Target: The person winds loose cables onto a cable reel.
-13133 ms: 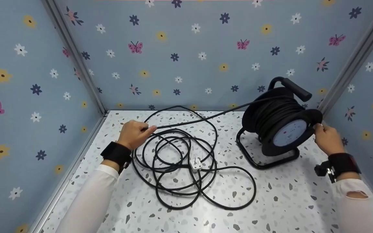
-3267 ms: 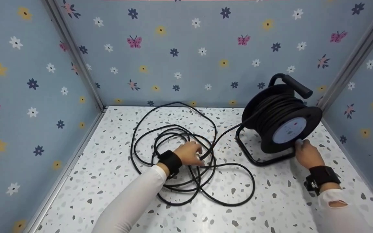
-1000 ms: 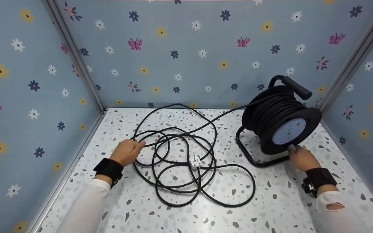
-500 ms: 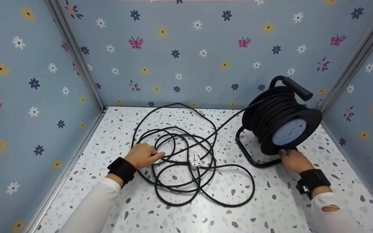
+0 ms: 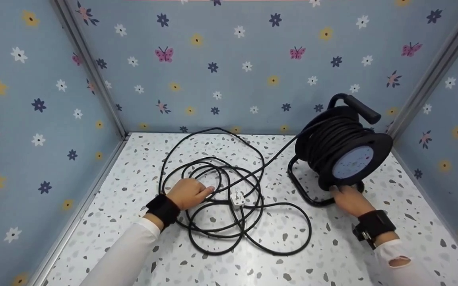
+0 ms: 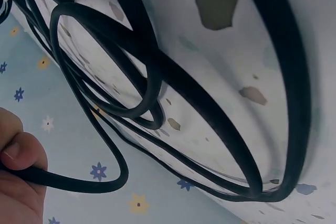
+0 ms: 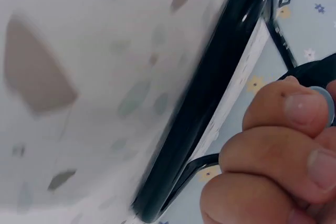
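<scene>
In the head view my left hand (image 5: 189, 193) grips a black cable (image 5: 278, 153) above the loose coils. The left wrist view shows the cable (image 6: 79, 183) passing under its curled fingers. From that hand the cable slants up to a black cable reel (image 5: 381, 145) with a pale round socket face (image 5: 353, 162). Below the face, my right hand (image 5: 350, 200) is at the reel's lower edge. Its fingers curl round a bluish-grey knob (image 7: 326, 103) in the right wrist view, partly hidden by them. A white plug (image 5: 237, 198) lies upon the coils.
The reel stands on a black tubular frame (image 5: 298, 184) with a carrying handle (image 5: 362, 109) on top. A speckled white tabletop (image 5: 261, 268) lies beneath. Patterned blue panels (image 5: 221, 47) enclose the left, back and right. One cable loop (image 5: 310, 228) reaches toward the front.
Over the last second my left hand has moved right along with the cable. My right hand has shifted left along the reel's lower edge. Earlier it was at the reel's right side.
</scene>
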Action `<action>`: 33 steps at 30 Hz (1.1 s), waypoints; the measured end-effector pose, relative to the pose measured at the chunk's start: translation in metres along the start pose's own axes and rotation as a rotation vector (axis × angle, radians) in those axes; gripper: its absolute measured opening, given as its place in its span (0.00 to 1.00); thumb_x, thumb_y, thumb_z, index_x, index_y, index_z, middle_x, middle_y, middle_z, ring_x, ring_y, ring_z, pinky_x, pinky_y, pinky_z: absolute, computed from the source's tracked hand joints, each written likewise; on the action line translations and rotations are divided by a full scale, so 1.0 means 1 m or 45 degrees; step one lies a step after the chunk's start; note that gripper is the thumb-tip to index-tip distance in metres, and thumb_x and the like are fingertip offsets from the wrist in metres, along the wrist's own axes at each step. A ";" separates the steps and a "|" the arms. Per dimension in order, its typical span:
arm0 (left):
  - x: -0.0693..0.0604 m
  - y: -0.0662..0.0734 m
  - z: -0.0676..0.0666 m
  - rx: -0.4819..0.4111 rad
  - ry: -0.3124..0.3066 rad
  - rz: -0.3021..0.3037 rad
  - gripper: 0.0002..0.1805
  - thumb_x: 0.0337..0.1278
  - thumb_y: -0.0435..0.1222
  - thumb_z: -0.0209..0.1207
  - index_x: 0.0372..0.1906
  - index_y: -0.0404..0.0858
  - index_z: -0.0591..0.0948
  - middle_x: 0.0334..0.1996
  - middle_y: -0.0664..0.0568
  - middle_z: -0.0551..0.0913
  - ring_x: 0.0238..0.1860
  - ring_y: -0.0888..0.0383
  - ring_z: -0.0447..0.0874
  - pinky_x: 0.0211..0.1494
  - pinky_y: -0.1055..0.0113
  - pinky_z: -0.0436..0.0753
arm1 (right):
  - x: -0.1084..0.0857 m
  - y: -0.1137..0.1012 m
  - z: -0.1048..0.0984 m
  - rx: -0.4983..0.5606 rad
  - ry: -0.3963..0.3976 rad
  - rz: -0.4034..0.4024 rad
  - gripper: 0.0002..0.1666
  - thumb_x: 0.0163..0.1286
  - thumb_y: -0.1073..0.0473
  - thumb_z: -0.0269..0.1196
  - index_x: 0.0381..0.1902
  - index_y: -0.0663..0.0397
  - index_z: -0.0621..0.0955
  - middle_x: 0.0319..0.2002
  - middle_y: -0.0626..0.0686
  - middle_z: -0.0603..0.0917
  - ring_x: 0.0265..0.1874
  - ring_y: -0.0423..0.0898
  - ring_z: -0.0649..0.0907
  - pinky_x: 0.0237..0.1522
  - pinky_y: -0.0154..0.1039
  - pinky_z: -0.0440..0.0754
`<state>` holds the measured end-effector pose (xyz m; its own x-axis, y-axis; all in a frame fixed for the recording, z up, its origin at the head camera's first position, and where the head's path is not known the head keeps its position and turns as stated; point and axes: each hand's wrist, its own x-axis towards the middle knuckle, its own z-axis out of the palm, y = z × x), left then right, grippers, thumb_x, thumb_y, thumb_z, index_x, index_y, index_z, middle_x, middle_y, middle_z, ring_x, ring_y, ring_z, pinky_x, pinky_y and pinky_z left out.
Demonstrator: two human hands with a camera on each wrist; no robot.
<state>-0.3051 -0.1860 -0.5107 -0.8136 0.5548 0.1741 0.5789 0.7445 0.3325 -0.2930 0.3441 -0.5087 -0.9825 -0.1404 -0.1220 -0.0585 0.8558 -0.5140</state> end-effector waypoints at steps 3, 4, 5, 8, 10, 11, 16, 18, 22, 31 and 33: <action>0.003 0.005 0.006 0.014 0.028 -0.002 0.33 0.84 0.47 0.49 0.12 0.50 0.61 0.12 0.63 0.57 0.17 0.60 0.64 0.31 0.56 0.77 | -0.002 -0.008 0.002 0.028 0.011 -0.022 0.40 0.90 0.42 0.40 0.67 0.74 0.79 0.60 0.75 0.84 0.58 0.71 0.85 0.66 0.70 0.77; 0.004 0.006 0.008 0.021 0.038 0.002 0.32 0.85 0.46 0.48 0.13 0.50 0.61 0.12 0.62 0.58 0.18 0.59 0.66 0.32 0.54 0.79 | -0.002 -0.012 0.002 0.026 0.021 -0.035 0.38 0.89 0.43 0.42 0.65 0.73 0.80 0.57 0.72 0.86 0.55 0.68 0.86 0.65 0.69 0.78; 0.005 0.008 0.009 0.027 0.048 0.007 0.32 0.85 0.45 0.48 0.13 0.50 0.61 0.13 0.61 0.58 0.18 0.57 0.68 0.33 0.52 0.80 | -0.003 -0.015 0.002 0.023 0.033 -0.046 0.37 0.89 0.43 0.43 0.63 0.72 0.81 0.54 0.70 0.87 0.52 0.66 0.87 0.64 0.68 0.79; 0.010 0.015 0.012 0.040 0.064 0.043 0.31 0.84 0.43 0.48 0.14 0.49 0.61 0.13 0.61 0.58 0.18 0.57 0.68 0.33 0.51 0.80 | -0.004 -0.024 0.001 0.004 0.075 -0.089 0.33 0.88 0.45 0.46 0.57 0.68 0.84 0.46 0.64 0.88 0.47 0.61 0.87 0.60 0.67 0.81; 0.012 0.021 0.013 0.030 0.059 0.071 0.31 0.84 0.43 0.49 0.14 0.49 0.61 0.13 0.62 0.56 0.17 0.59 0.64 0.31 0.54 0.78 | -0.005 -0.029 0.000 0.000 0.092 -0.113 0.30 0.88 0.46 0.47 0.51 0.65 0.85 0.42 0.61 0.87 0.45 0.59 0.87 0.59 0.66 0.82; 0.013 0.023 0.013 0.023 0.055 0.083 0.32 0.85 0.43 0.49 0.14 0.49 0.61 0.13 0.63 0.55 0.16 0.60 0.61 0.30 0.56 0.76 | -0.006 -0.031 0.000 0.000 0.095 -0.117 0.29 0.88 0.46 0.47 0.47 0.63 0.85 0.39 0.59 0.85 0.44 0.58 0.86 0.59 0.65 0.82; 0.019 0.038 0.015 0.029 0.056 0.120 0.31 0.85 0.44 0.47 0.15 0.49 0.60 0.13 0.64 0.54 0.16 0.62 0.56 0.28 0.61 0.71 | -0.011 -0.041 -0.001 0.039 0.111 -0.121 0.26 0.90 0.45 0.44 0.37 0.54 0.79 0.27 0.51 0.73 0.38 0.53 0.81 0.53 0.57 0.81; 0.022 0.043 0.016 0.044 0.063 0.127 0.31 0.85 0.45 0.46 0.15 0.50 0.59 0.13 0.63 0.55 0.17 0.63 0.56 0.28 0.62 0.70 | -0.012 -0.045 -0.003 0.055 0.128 -0.129 0.27 0.90 0.43 0.43 0.36 0.53 0.77 0.26 0.49 0.70 0.36 0.51 0.80 0.50 0.54 0.80; 0.030 0.053 0.017 -0.002 0.090 0.119 0.30 0.86 0.44 0.45 0.16 0.51 0.59 0.13 0.63 0.54 0.17 0.63 0.55 0.30 0.63 0.68 | -0.015 -0.056 -0.008 0.095 0.170 -0.159 0.28 0.90 0.43 0.44 0.28 0.49 0.71 0.23 0.47 0.68 0.27 0.49 0.77 0.40 0.48 0.77; 0.055 0.080 0.019 -0.031 0.166 0.149 0.25 0.82 0.39 0.46 0.19 0.49 0.62 0.16 0.62 0.57 0.20 0.60 0.60 0.31 0.61 0.69 | -0.021 -0.073 -0.031 0.202 0.334 -0.222 0.29 0.89 0.48 0.49 0.22 0.48 0.68 0.20 0.45 0.67 0.21 0.46 0.70 0.30 0.40 0.68; 0.061 0.088 0.019 -0.032 0.144 0.142 0.23 0.82 0.39 0.45 0.21 0.48 0.64 0.16 0.62 0.59 0.21 0.58 0.64 0.32 0.60 0.71 | -0.021 -0.075 -0.036 0.238 0.376 -0.219 0.29 0.89 0.48 0.49 0.23 0.51 0.71 0.19 0.45 0.70 0.20 0.45 0.71 0.29 0.39 0.69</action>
<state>-0.3033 -0.0796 -0.4885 -0.7459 0.5872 0.3144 0.6659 0.6700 0.3283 -0.2740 0.3005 -0.4366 -0.9714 -0.1012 0.2148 -0.2202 0.7228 -0.6550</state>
